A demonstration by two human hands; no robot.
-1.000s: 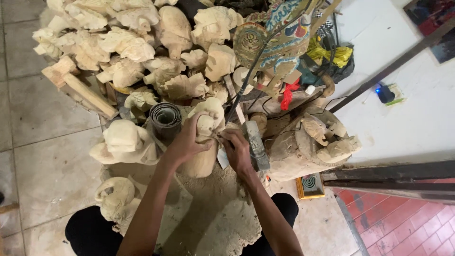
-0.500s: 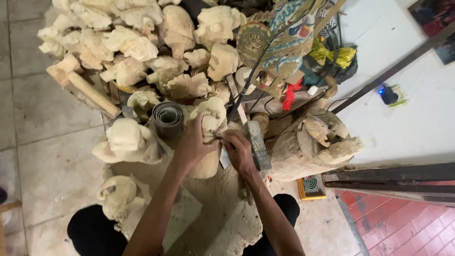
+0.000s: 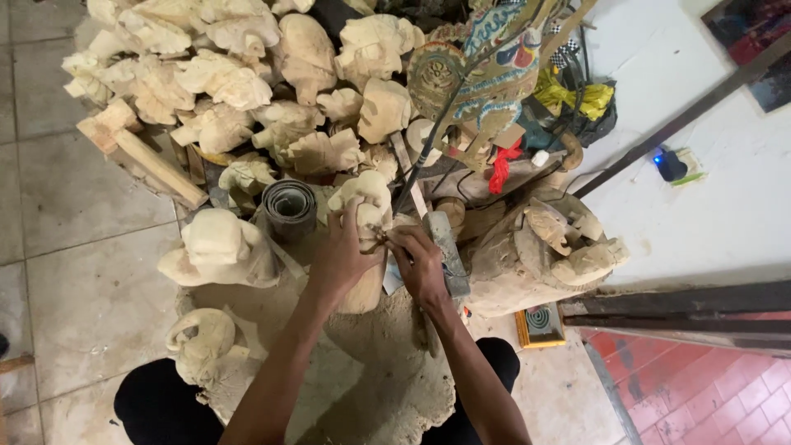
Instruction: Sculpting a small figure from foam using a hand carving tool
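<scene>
While the left hand (image 3: 339, 259) steadies the pale carving (image 3: 362, 202), the right hand (image 3: 422, 268) works it.

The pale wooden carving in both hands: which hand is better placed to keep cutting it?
Right, probably. The right hand pinches what looks like a small tool at the carving, while the left hand wraps its side, steadying it on the wooden block.

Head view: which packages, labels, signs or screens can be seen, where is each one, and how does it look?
Small flat box: on the floor beside the carved log, right of the right hand; rectangular, yellow edge, dark spiral picture.
Painted panel: top right corner; dark, with red and blue patches.
No screens show.
</scene>
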